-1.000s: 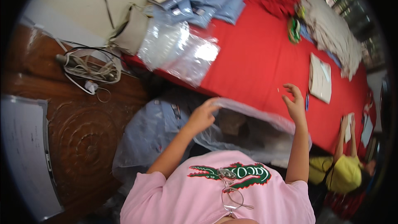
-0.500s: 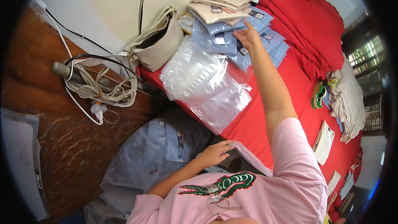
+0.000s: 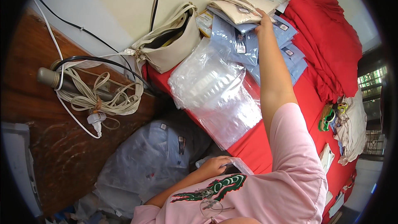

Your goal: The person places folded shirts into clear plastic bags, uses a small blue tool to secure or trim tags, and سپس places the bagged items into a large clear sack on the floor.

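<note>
Reaching across the red-covered table (image 3: 253,151), my right hand (image 3: 264,21) grips the right edge of a stack of folded beige garments (image 3: 232,10) in clear wrappers. Its fingers lie along that edge, and part of the grip is hidden. Beneath and beside the stack are folded light-blue garments (image 3: 226,33) in clear plastic, with dark and white tags. Close to my body, my left hand (image 3: 213,166) is closed on the rim of a clear plastic bag (image 3: 240,166). Flat clear plastic sleeves (image 3: 207,79) lie on the table between my hands.
A cream handbag (image 3: 178,41) stands by the wall, left of the sleeves. Red cloth (image 3: 325,37) is heaped at the far right, near green-handled scissors (image 3: 326,118). On a wooden surface lies a coiled cable (image 3: 103,95). A large clear sack (image 3: 145,157) holds blue garments below the table.
My right hand has moved from open above the blue packages to gripping the beige stack's edge. My left hand has closed further on the bag rim. The view has shifted.
</note>
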The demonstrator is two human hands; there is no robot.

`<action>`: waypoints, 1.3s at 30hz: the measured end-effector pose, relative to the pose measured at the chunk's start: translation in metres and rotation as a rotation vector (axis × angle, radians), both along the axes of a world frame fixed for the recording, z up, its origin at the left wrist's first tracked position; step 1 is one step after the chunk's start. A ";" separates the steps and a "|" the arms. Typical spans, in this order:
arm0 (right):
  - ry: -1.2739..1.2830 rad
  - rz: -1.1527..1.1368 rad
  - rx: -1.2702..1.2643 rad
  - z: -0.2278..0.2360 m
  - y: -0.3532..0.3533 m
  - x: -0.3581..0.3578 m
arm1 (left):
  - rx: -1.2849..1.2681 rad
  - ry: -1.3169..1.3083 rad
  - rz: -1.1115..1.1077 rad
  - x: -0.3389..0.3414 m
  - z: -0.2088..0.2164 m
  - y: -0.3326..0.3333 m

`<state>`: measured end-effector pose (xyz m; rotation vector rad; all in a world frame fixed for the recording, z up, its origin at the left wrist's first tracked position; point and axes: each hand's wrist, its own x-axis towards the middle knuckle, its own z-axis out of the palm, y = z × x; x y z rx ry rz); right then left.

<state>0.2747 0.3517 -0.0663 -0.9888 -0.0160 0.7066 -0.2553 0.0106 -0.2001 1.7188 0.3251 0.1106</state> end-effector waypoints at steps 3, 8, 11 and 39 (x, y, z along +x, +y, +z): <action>0.011 -0.038 0.052 -0.027 -0.011 0.034 | -0.033 0.032 -0.043 0.002 0.004 -0.004; -0.029 -0.103 0.220 -0.052 -0.034 0.000 | -0.015 0.022 -0.032 -0.007 -0.007 -0.008; 0.020 -0.065 0.307 -0.040 -0.071 -0.036 | -0.014 0.023 -0.005 -0.011 -0.005 -0.009; -0.154 -0.179 -0.568 0.007 -0.912 -0.494 | 0.141 0.103 -0.346 0.083 0.084 -0.101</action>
